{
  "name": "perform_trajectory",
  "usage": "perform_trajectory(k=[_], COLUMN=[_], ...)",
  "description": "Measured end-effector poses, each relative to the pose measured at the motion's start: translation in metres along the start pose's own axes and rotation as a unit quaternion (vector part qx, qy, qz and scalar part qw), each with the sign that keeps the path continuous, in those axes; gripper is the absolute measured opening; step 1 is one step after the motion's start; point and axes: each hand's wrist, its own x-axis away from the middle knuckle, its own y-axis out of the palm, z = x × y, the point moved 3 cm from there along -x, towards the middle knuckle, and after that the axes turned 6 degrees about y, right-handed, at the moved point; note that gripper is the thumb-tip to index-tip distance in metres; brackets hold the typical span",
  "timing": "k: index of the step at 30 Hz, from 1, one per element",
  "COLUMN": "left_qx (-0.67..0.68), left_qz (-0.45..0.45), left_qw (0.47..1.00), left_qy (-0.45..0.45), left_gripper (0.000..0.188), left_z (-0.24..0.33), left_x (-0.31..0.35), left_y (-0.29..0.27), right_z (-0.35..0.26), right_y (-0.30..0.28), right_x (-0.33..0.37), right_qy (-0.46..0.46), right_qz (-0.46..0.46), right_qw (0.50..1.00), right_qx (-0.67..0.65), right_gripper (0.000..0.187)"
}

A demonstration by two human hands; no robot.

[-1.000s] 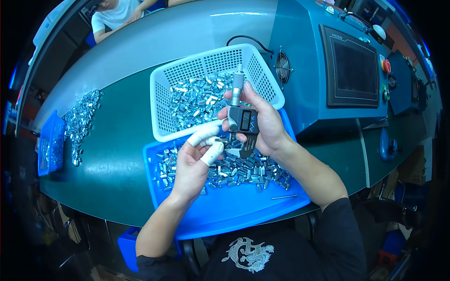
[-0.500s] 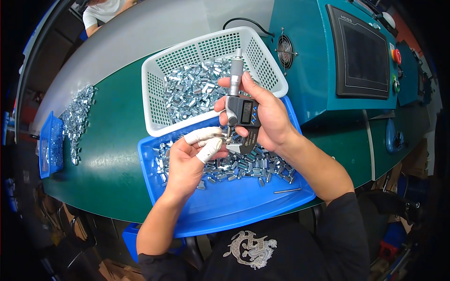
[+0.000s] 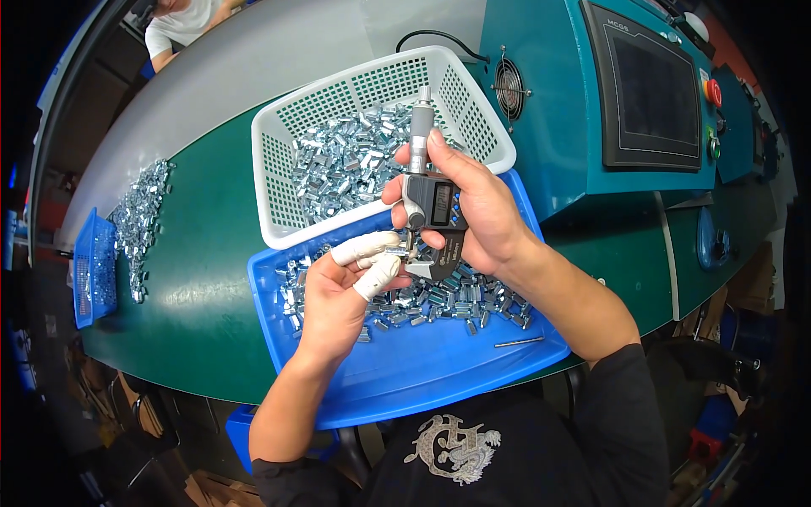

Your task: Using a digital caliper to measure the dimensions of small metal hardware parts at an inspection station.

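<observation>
A digital micrometer (image 3: 434, 203) with a grey thimble and a small display is gripped by my right hand (image 3: 490, 215), thumb up along the thimble. White finger covers sit on the thumb and index finger of my left hand (image 3: 334, 300). Those fingertips pinch a small shiny metal piece (image 3: 395, 251) right beside the micrometer's jaws; whether it touches them I cannot tell. Below both hands lies a blue tray (image 3: 397, 393) with many similar metal pieces (image 3: 460, 302). Behind it stands a white perforated basket (image 3: 263, 182), also holding a heap of metal pieces (image 3: 338, 165).
A thin metal rod (image 3: 519, 342) lies in the tray's right part. At right stands a teal machine (image 3: 549, 127) with a screen and a red button. Far left, loose pieces (image 3: 139, 211) lie beside a small blue basket (image 3: 83, 270). Another person (image 3: 182, 25) sits beyond the grey partition.
The metal piece in my left fingertips has turned a little and now shows more of its side. Both hands keep their grips, and the view has shifted slightly.
</observation>
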Motion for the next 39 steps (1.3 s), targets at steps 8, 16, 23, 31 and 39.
perform_trajectory(k=[8, 16, 23, 31, 39], left_qx=[-0.003, 0.000, -0.005, -0.009, -0.066], left_qz=[0.001, -0.002, -0.004, -0.007, -0.006], left_qw=[1.000, 1.000, 1.000, 1.000, 0.997], left_qy=[-0.003, -0.001, 0.018, 0.018, 0.048], left_gripper=[0.027, 0.027, 0.028, 0.026, 0.024], left_z=[0.0001, 0.0008, 0.0015, 0.0011, -0.0007], left_x=[0.0004, 0.0015, 0.0030, 0.0022, -0.0007], left_y=[0.0005, 0.0008, 0.0018, 0.0007, -0.0027], right_z=[-0.0007, -0.0003, -0.0025, -0.0022, -0.0016], right_y=[0.0006, 0.0011, 0.0025, 0.0006, 0.0010], right_x=[0.0004, 0.0017, 0.0022, 0.0017, 0.0024], right_qy=[-0.002, -0.004, -0.007, -0.004, -0.005], right_qz=[0.001, -0.007, 0.010, 0.004, 0.017], right_qw=[1.000, 1.000, 1.000, 1.000, 1.000], right_qx=[0.005, 0.002, 0.015, 0.001, 0.026], right_gripper=[0.041, 0.042, 0.040, 0.039, 0.041])
